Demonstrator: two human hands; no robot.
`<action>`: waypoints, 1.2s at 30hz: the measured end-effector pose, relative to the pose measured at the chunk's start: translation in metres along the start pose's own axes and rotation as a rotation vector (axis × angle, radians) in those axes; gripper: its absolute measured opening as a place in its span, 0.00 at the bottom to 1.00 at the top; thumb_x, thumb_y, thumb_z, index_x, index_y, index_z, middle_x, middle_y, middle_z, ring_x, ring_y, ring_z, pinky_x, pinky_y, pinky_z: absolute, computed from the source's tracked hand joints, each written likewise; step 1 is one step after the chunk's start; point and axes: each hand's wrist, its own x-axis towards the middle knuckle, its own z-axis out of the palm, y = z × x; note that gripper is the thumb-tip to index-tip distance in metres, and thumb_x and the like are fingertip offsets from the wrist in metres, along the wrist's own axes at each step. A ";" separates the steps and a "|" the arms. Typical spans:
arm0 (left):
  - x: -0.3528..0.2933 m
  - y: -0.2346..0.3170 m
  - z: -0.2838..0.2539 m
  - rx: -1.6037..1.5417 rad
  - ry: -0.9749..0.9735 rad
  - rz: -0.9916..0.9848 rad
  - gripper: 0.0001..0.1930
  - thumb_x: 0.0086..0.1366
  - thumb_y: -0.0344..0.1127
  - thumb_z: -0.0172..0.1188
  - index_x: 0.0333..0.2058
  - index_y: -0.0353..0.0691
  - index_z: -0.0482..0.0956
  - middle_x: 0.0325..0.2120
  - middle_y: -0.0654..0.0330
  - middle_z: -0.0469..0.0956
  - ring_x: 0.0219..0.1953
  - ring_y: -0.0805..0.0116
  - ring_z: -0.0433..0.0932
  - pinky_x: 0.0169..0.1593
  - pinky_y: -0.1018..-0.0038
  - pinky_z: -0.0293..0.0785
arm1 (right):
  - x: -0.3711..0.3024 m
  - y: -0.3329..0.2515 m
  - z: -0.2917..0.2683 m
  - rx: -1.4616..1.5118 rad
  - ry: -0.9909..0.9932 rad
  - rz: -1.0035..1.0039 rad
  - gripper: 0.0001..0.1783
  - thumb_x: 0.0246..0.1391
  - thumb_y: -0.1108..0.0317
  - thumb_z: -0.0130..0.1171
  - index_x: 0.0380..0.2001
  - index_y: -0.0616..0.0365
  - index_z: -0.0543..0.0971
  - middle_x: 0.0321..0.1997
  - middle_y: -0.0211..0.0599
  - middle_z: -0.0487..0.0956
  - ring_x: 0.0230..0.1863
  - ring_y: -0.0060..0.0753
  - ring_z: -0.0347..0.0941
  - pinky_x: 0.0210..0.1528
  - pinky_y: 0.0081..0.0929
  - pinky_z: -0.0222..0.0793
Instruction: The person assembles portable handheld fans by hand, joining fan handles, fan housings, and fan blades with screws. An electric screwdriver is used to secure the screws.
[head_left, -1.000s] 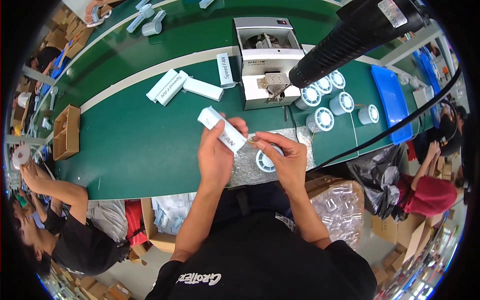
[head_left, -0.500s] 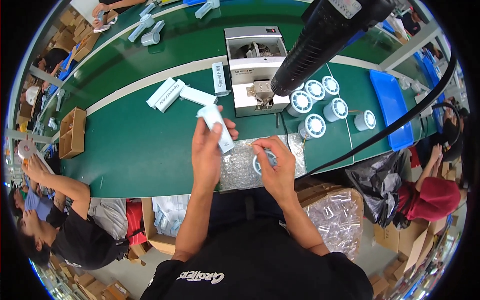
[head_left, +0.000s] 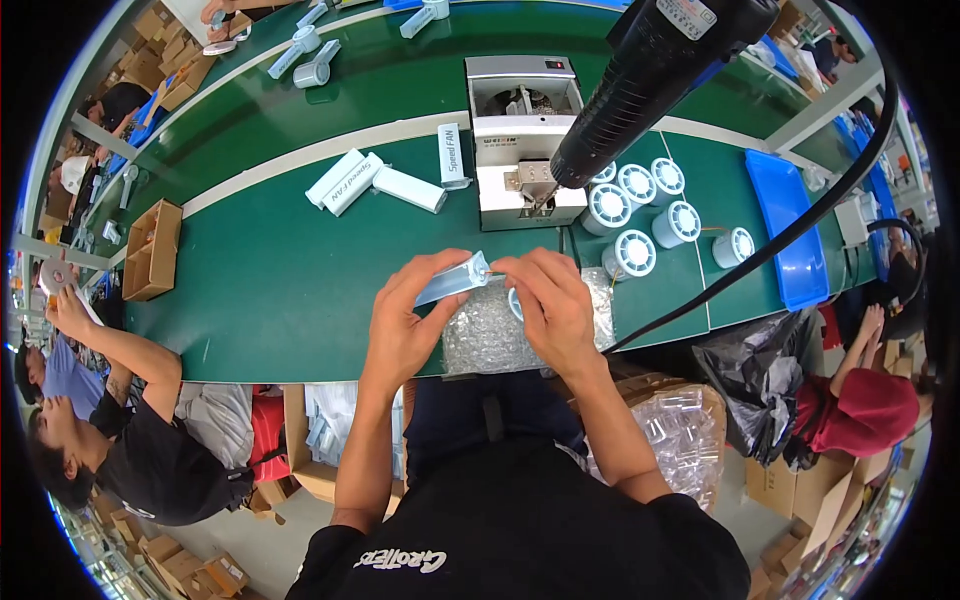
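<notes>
My left hand (head_left: pixel 402 318) is closed round a pale blue plastic fan handle (head_left: pixel 447 284), tilted with its open end toward my right hand. At that end the fingers of my right hand (head_left: pixel 552 312) pinch a thin orange-red wire (head_left: pixel 494 272). Whether the wire's tip is inside the handle I cannot tell. Below the right fingers a round blue fan head (head_left: pixel 515 304) is mostly hidden; it lies on a sheet of bubble wrap (head_left: pixel 478 343) on the green bench. More white-and-blue fan handles (head_left: pixel 410 190) lie further back, left of the machine.
A screw feeder (head_left: pixel 520 145) stands at the back, with a black electric screwdriver (head_left: pixel 625 105) hanging over its right side. Several fan heads (head_left: pixel 632 255) stand to the right, beside a blue tray (head_left: pixel 790 235). A black cable (head_left: pixel 760 270) crosses there. A cardboard box (head_left: pixel 152 250) sits left.
The left hand has turned the handle from upright to nearly level, its open end now toward the right hand. The right hand has moved up with the wire to meet that end.
</notes>
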 end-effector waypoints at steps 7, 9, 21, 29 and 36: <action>-0.001 0.000 -0.022 0.240 -0.032 0.162 0.22 0.57 0.24 0.69 0.52 0.44 0.83 0.46 0.56 0.79 0.49 0.52 0.80 0.54 0.62 0.74 | -0.008 -0.014 0.029 0.151 0.042 0.102 0.14 0.56 0.83 0.60 0.45 0.59 0.81 0.33 0.40 0.79 0.36 0.46 0.76 0.45 0.39 0.71; 0.007 0.005 -0.027 0.342 -0.067 0.284 0.24 0.54 0.22 0.67 0.52 0.45 0.84 0.45 0.55 0.77 0.49 0.53 0.78 0.53 0.62 0.73 | -0.021 -0.017 0.039 0.264 0.157 0.305 0.08 0.68 0.79 0.53 0.45 0.64 0.80 0.36 0.37 0.81 0.38 0.28 0.78 0.45 0.25 0.74; 0.035 0.054 -0.014 0.735 -0.357 0.677 0.18 0.48 0.24 0.66 0.42 0.37 0.82 0.41 0.58 0.74 0.48 0.61 0.75 0.53 0.63 0.69 | -0.042 -0.014 0.028 0.423 0.209 0.303 0.21 0.53 0.84 0.57 0.51 0.64 0.73 0.60 0.50 0.73 0.62 0.44 0.72 0.67 0.40 0.64; 0.047 0.069 0.001 0.704 -0.469 0.741 0.21 0.44 0.28 0.70 0.39 0.36 0.75 0.39 0.59 0.73 0.45 0.60 0.75 0.50 0.64 0.70 | -0.032 -0.014 -0.003 0.146 -0.152 0.217 0.30 0.52 0.77 0.64 0.59 0.68 0.72 0.55 0.58 0.78 0.58 0.60 0.76 0.60 0.41 0.71; 0.022 0.026 0.020 0.339 0.162 0.748 0.21 0.58 0.31 0.67 0.51 0.35 0.75 0.47 0.51 0.73 0.53 0.52 0.74 0.56 0.61 0.72 | -0.017 -0.018 0.021 0.636 0.070 0.481 0.14 0.63 0.81 0.55 0.51 0.64 0.80 0.47 0.41 0.81 0.50 0.33 0.79 0.50 0.26 0.71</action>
